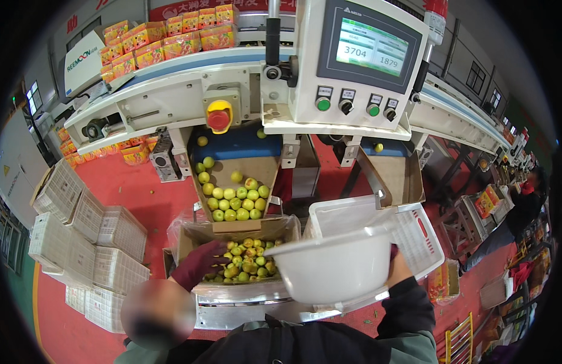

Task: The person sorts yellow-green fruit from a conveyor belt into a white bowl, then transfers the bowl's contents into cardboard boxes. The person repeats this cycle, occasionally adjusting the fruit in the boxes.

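Note:
My right hand (pixel 394 253), in a dark maroon glove and mostly hidden, grips the far right side of a white plastic basin (pixel 335 268). The basin is tilted, its rim overlapping the right edge of a cardboard box (pixel 192 245); its inside is out of sight. Yellow-green round fruit (pixel 247 259), some with reddish-brown patches, lies in the box, which has a clear plastic liner. Over the box's left part spreads my gloved left hand (pixel 203 263), fingers apart, at the fruit; whether it touches is unclear. Above, more fruit (pixel 235 202) rests on a cardboard-lined chute (pixel 222 168).
A control panel (pixel 349 91) and a red stop button (pixel 218 119) overhang the chutes. White crates (pixel 121 232) stack at left. Behind the basin stands a white crate (pixel 413 236) under a second chute (pixel 395 177). At far right is another person (pixel 513 214). Printed cartons (pixel 181 43) sit on the conveyor.

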`<state>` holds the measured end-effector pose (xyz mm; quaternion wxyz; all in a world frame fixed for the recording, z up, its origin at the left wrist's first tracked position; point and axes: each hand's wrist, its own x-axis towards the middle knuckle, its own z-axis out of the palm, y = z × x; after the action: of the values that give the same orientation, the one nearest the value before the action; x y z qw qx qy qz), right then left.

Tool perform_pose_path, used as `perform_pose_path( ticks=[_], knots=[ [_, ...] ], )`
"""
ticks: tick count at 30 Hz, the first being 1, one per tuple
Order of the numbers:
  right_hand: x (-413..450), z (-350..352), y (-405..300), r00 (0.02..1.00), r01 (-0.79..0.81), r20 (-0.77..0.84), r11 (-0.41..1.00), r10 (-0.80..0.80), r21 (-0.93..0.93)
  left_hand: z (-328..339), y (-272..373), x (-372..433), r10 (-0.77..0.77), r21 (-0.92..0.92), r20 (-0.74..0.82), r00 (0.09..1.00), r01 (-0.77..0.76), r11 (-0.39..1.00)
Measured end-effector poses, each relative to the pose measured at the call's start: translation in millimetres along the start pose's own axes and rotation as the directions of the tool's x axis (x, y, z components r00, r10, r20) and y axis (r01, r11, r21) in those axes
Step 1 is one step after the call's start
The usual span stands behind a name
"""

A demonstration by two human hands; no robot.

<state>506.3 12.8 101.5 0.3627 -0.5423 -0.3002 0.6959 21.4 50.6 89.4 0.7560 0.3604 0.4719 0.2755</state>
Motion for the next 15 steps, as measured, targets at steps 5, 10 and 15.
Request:
perform_pose_path(
  ticks=[5, 10, 15],
  knots=[
    [-62.7, -73.4, -18.2, 0.909, 0.355, 0.295, 0.919, -0.295, -0.173, 160.3, 35.0, -11.1, -0.275, 0.111, 0.440, 0.855, 0.252, 0.961],
    [-62.6, -135.4, -18.1, 0.893, 0.403, 0.323, 0.879, -0.315, -0.256, 257.1, -18.8, 59.6, -0.457, -0.065, 0.450, 0.767, 0.539, 0.840],
    [-33.0, -212.1, -10.9, 0.920, 0.234, -0.225, 0.909, -0.322, -0.344, 304.9, -79.0, 148.7, -0.412, -0.305, 0.333, 0.848, 0.511, 0.804]
  ],
)
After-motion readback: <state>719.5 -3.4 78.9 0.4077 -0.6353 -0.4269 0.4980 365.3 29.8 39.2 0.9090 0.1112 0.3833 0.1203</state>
